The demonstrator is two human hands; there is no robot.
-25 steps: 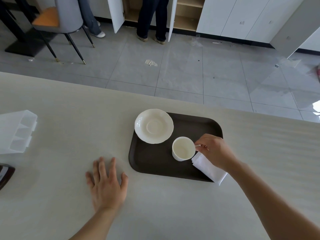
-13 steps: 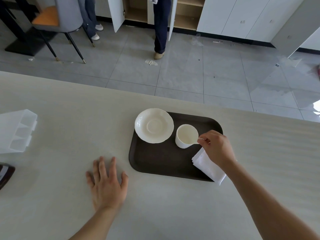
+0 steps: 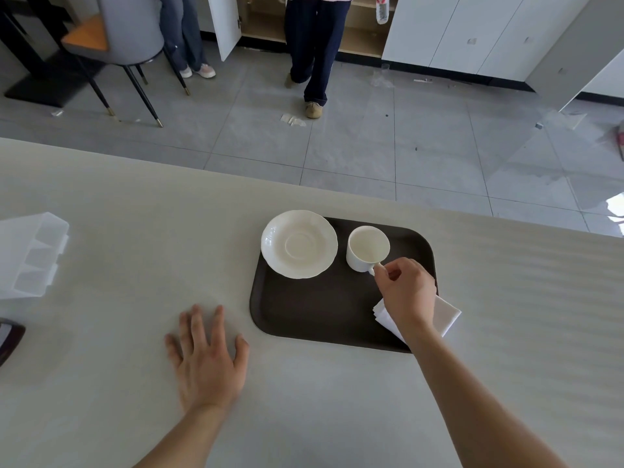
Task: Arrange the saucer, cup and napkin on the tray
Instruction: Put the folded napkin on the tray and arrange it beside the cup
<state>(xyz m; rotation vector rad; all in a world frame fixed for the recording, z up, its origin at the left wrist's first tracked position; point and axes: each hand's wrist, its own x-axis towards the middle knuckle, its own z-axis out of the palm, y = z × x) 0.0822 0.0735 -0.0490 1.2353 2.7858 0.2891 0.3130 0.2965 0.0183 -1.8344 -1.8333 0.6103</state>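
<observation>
A dark brown tray (image 3: 314,315) lies on the pale table. On its far left corner rests a white saucer (image 3: 299,244), its rim overhanging the tray's edge. A white cup (image 3: 367,248) stands upright on the tray just right of the saucer, at the far side. My right hand (image 3: 407,292) pinches the cup's handle. Under that hand and wrist a folded white napkin (image 3: 445,314) lies across the tray's near right corner, partly hidden. My left hand (image 3: 207,361) lies flat on the table left of the tray, fingers spread.
A translucent plastic organiser (image 3: 30,255) sits at the table's left edge, with a dark object (image 3: 10,336) below it. Beyond the table are a grey tiled floor, a chair (image 3: 125,45), white cabinets and two standing persons (image 3: 314,45).
My right hand has carried the cup by its handle from the tray's middle, near the napkin, to the far side beside the saucer. My left hand has stayed flat.
</observation>
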